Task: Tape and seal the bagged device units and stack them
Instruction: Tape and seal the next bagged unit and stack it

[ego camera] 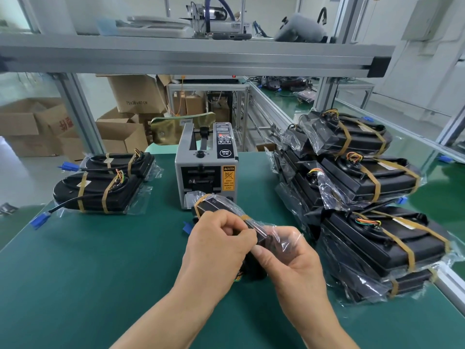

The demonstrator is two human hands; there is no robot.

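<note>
My left hand [218,245] is curled tight over the near end of the bagged unit [220,207], thumb and forefinger pinched together on the plastic just below a brown tape band [245,217]. My right hand [289,264] grips from the other side: the thumb lies flat against the unit's edge, touching my left fingertips, and the other fingers wrap round the loose clear bag end [285,238], bunching it. Both grips are narrow, closed on the same unit, with no gap between the hands.

The unit tilts up off the green mat [100,273], its far end, wrapped in a second tape band, pointing at the outlet of the grey tape dispenser [206,170] just behind it. To my right stands a pile of bagged, taped units [372,177]; to my left, two more taped units [100,191] lie on the mat, one behind the other.
</note>
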